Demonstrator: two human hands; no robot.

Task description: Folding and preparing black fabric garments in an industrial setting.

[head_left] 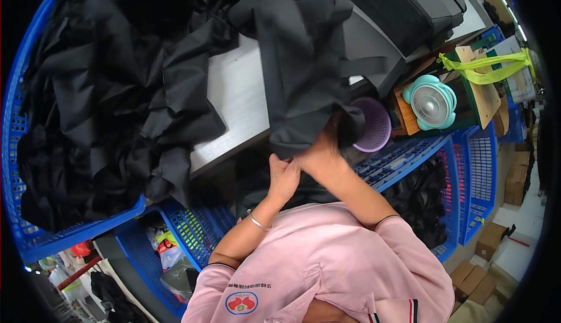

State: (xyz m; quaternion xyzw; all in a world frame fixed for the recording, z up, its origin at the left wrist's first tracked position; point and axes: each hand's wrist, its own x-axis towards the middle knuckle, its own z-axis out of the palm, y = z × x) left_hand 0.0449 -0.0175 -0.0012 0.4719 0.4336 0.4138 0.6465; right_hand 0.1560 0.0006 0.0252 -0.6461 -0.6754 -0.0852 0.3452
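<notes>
A piece of black fabric (304, 77) hangs over the front edge of a pale metal-topped table (239, 95), its lower end in my hands. My left hand (284, 177) is closed on the bottom edge of the cloth, thumb on top. Right beside it, almost touching, my right hand (320, 153) grips the same edge, its fingers partly hidden behind the fabric. To the left, a large heap of black fabric pieces (111, 83) fills a big blue crate (140, 209) and spills onto the tabletop.
A purple mesh basket (374, 125) stands right of my right hand, near a small turquoise fan (432, 104). Blue crates (403, 162) with black fabric are at my right, and another blue crate (190, 229) is at my left. Cardboard boxes (470, 279) lie at lower right.
</notes>
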